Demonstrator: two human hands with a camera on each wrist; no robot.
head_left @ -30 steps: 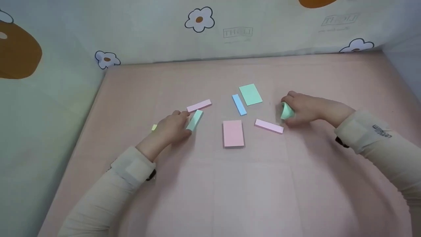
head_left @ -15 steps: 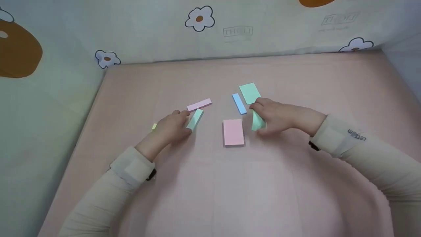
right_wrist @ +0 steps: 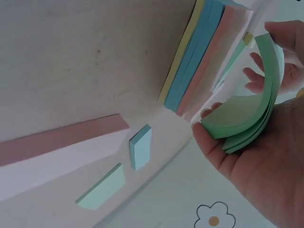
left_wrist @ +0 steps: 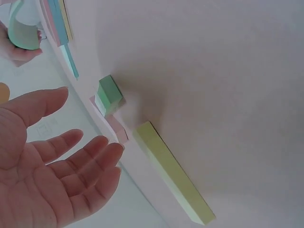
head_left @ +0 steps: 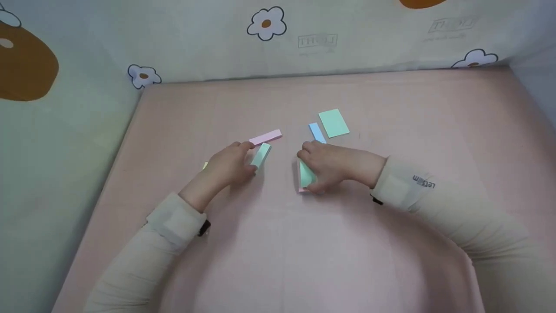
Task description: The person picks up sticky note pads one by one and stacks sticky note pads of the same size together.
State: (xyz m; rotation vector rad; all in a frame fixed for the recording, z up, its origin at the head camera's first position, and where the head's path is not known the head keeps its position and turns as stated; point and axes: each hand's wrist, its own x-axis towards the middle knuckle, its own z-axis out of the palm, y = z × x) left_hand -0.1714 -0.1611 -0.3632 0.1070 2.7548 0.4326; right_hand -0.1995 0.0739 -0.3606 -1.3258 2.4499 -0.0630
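Note:
My right hand (head_left: 332,165) grips a green sticky-note pad (right_wrist: 240,111), bent into a curve between thumb and fingers. It hovers over a stack of sticky-note pads (right_wrist: 194,59), yellow at the bottom, then blue, with pink on top. From above, the hand hides most of that stack. My left hand (head_left: 228,167) hovers with loosely bent fingers by a narrow green pad (head_left: 261,155). In the left wrist view a gap separates those fingers from the narrow green pad (left_wrist: 110,95), and the palm holds nothing.
A narrow pink pad (head_left: 266,137) lies behind the narrow green one. A narrow blue pad (head_left: 317,132) and a flat green pad (head_left: 334,123) lie farther back. Beside the left hand is a narrow yellow pad (left_wrist: 173,175). Another narrow pink pad (right_wrist: 61,140) lies right of the stack.
My right hand has carried the bent green pad leftward, across the narrow pink pad, to above the pad stack. The left hand has stayed in place.

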